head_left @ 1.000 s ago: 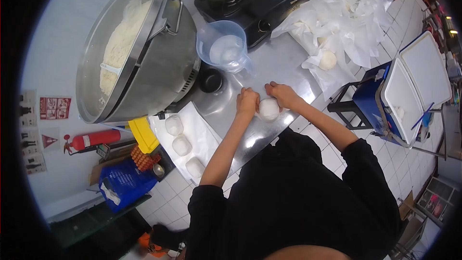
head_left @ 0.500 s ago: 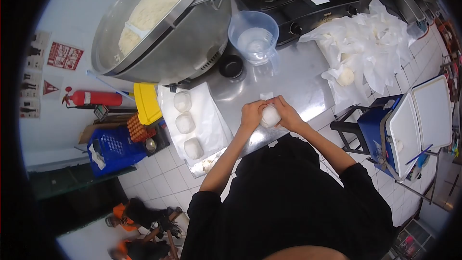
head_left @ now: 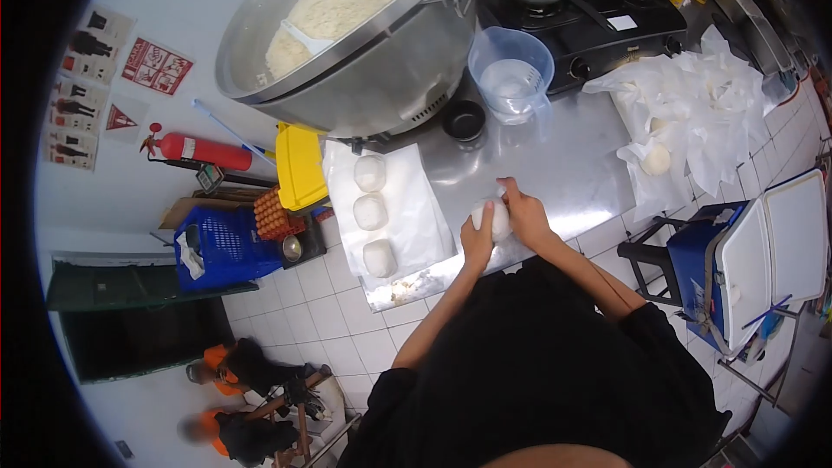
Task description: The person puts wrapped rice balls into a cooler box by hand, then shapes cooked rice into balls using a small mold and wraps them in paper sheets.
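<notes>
Left hand (head_left: 477,241) and right hand (head_left: 528,216) cup a wrapped rice ball (head_left: 500,222). Three similar balls (head_left: 371,211) on white paper (head_left: 416,224).

White ball (head_left: 500,222) is partly hidden by the hands (head_left: 477,244), steel pot (head_left: 373,78) chopped off up top, both people (head_left: 260,369) lower left have blurry heads (head_left: 202,372).

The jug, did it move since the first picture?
No, the jug sits in the same spot beside the stove; only the camera's view shifted.
</notes>
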`<state>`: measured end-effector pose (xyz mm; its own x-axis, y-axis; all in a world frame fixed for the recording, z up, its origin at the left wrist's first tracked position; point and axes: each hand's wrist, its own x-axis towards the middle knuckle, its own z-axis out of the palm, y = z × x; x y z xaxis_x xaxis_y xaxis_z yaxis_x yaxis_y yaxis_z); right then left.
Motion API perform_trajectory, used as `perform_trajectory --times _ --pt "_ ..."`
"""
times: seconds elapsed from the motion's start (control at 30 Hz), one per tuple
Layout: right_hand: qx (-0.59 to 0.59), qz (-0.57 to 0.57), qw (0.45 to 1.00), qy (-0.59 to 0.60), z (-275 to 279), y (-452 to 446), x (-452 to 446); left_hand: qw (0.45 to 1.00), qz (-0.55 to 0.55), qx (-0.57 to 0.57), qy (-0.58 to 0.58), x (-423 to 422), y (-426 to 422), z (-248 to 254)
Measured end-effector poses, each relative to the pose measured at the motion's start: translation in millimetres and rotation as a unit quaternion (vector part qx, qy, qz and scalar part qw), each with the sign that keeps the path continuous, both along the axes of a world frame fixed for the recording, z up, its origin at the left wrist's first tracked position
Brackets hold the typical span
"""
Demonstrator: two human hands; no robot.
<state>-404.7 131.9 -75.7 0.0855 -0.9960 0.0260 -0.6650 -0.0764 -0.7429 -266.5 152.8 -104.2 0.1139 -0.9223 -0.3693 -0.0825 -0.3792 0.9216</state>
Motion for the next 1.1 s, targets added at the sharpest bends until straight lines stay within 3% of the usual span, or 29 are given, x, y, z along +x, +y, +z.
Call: perform_trajectory --times 0.07,0.2,0.27,0.43,0.67,0.77,0.8,0.87,0.9,0.97,1.0,1.03,1.1 --pt "0.052 0.025 0.989 -0.137 6 -8 6 0.987 0.070 0.020 0.147 4 -2 -9" --pt "0.152 0.009 0.903 -0.402 1 -15 23 0.949 0.155 -0.001 0.273 9 -9 2" --pt "0.195 -0.014 0.868 -0.456 -11 -19 37 0.979 0.138 -0.033 0.147 9 -7 25" --pt "0.226 -0.051 0.813 -0.535 -5 -28 66 0.975 0.207 -0.084 0.012 8 -13 49" --pt "0.206 -0.065 0.818 -0.534 -2 -37 76 0.967 0.201 -0.140 -0.073 7 -16 59" --pt "0.214 -0.070 0.788 -0.573 3 -34 73 0.960 0.231 -0.153 -0.037 20 -32 55" --pt "0.222 -0.071 0.775 -0.587 9 -31 71 0.977 0.175 -0.124 -0.016 31 -38 54" --pt "0.137 -0.058 0.855 -0.497 14 -25 67 0.995 0.068 -0.067 0.026 58 -52 45" --pt "0.092 -0.049 0.887 -0.449 17 -21 61 0.985 0.123 -0.085 -0.091 72 -64 17" --pt "0.053 -0.099 0.939 -0.324 28 -15 30 0.976 0.128 -0.030 -0.176 90 -82 31" --pt "-0.082 -0.157 0.970 -0.164 18 -11 9 0.968 0.129 -0.002 -0.216 101 -89 37" --pt "-0.215 -0.208 0.954 0.004 7 -6 -16 0.949 0.099 -0.016 -0.299 119 -98 19" --pt "-0.225 -0.364 0.900 0.090 -5 9 -70 0.917 0.016 0.053 -0.395 132 -109 19"
